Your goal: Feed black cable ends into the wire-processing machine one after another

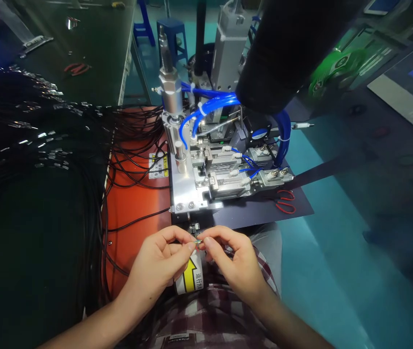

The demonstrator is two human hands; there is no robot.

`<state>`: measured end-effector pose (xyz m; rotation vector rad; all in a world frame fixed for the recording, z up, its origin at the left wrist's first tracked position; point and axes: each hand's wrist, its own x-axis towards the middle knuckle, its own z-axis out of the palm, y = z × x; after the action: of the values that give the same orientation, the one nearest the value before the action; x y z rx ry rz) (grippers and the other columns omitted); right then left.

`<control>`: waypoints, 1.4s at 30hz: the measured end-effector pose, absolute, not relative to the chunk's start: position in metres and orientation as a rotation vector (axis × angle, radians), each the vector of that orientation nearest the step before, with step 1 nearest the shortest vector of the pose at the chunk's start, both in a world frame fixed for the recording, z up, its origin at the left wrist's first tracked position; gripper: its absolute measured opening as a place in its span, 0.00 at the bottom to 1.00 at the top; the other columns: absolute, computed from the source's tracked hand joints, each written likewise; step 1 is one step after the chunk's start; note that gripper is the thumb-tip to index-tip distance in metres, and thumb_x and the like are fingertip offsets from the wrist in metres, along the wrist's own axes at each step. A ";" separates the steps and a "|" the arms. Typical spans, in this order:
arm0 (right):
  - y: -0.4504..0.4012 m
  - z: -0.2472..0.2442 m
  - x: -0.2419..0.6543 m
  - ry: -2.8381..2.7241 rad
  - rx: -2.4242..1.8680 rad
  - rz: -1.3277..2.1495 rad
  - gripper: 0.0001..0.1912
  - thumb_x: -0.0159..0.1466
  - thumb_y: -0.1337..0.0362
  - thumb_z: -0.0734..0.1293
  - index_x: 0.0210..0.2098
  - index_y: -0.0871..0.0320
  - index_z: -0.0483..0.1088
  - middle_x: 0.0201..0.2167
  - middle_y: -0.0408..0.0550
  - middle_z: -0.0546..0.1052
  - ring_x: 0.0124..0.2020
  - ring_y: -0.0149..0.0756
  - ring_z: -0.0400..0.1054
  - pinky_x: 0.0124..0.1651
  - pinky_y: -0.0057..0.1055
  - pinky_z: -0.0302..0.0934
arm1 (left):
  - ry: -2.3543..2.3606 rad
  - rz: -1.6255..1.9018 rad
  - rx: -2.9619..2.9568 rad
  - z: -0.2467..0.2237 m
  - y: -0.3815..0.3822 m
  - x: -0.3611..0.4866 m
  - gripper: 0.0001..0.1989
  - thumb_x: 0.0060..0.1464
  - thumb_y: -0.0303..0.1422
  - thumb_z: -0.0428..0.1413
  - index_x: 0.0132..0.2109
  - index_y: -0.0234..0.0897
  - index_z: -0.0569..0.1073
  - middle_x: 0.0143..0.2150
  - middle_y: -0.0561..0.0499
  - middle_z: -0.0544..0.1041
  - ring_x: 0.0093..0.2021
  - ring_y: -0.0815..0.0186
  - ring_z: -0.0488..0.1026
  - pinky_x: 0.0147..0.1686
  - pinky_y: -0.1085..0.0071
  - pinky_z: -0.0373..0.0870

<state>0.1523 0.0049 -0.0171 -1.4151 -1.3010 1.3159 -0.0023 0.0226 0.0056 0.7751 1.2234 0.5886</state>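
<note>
My left hand (168, 254) and my right hand (230, 254) meet in front of my body, fingertips pinched together. Between them is a tiny greenish metallic piece (198, 242), too small to name, which both hands appear to grip. Just beyond my fingers, a small dark fixture (194, 228) projects from the front of a metal pneumatic machine (188, 189). Below my fingertips shows a white roll (199, 280) printed with a yellow arrow.
Black cables (133, 145) spread from a large dark bundle at left across the orange surface (141, 208). Red-handled scissors (286, 202) lie right of the machine, and red pliers (77, 69) on the far-left table. Blue air tubes (213, 101) arch over the machine; a black cylinder (282, 53) hangs above.
</note>
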 end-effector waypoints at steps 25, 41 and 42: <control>0.008 -0.015 0.148 -0.958 -1.308 1.594 0.10 0.59 0.60 0.66 0.25 0.58 0.65 0.19 0.37 0.63 0.19 0.26 0.54 0.23 0.25 0.50 | 1.268 0.695 1.108 0.007 0.018 -0.002 0.05 0.50 0.33 0.59 0.33 0.35 0.74 0.28 0.52 0.72 0.27 0.72 0.67 0.25 0.78 0.64; 0.017 -0.032 0.153 -1.003 -1.345 1.560 0.10 0.59 0.60 0.66 0.26 0.59 0.64 0.19 0.38 0.64 0.20 0.27 0.55 0.24 0.25 0.51 | 1.278 0.500 1.702 0.004 0.030 -0.020 0.03 0.59 0.31 0.51 0.39 0.39 0.69 0.32 0.54 0.67 0.31 0.71 0.66 0.29 0.77 0.64; 0.021 -0.035 0.154 -1.007 -1.355 1.546 0.10 0.59 0.60 0.66 0.25 0.59 0.65 0.19 0.38 0.64 0.20 0.27 0.55 0.24 0.26 0.51 | 1.292 0.530 1.828 0.001 0.031 -0.021 0.04 0.59 0.29 0.50 0.39 0.38 0.69 0.34 0.53 0.67 0.33 0.70 0.67 0.32 0.76 0.65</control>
<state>0.1535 0.0211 -0.0346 -1.3546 -1.0071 1.5460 -0.0208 0.0307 0.0012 1.8282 1.2921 0.5295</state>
